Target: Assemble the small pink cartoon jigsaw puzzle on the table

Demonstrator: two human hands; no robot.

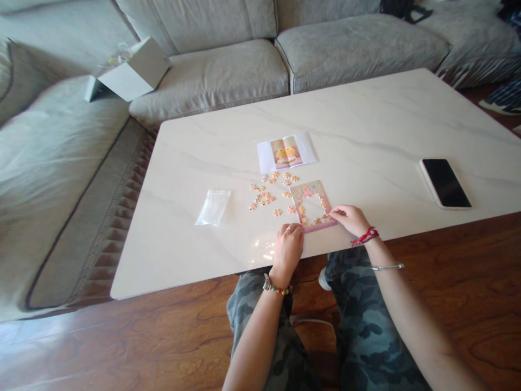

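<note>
A partly assembled pink jigsaw puzzle (318, 225) lies flat near the front edge of the table, its outer border joined around an open middle. At its lower left corner rests my left hand (289, 245), fingers curled and closed against the puzzle's edge. My right hand (351, 218) pinches at the right border; whether a loose piece sits between the fingertips is hidden. Loose puzzle pieces (266, 199) are scattered to the left of the puzzle, several of them orange and pink. Behind them is a creased picture sheet (265, 156) showing two yellow figures.
A clear plastic bag (214, 207) lies left of the pieces on the white marbled table (183, 163). Far to the right is a phone (446, 183). Beyond the table stands a grey sofa (228, 70) with a white box (134, 70) on it.
</note>
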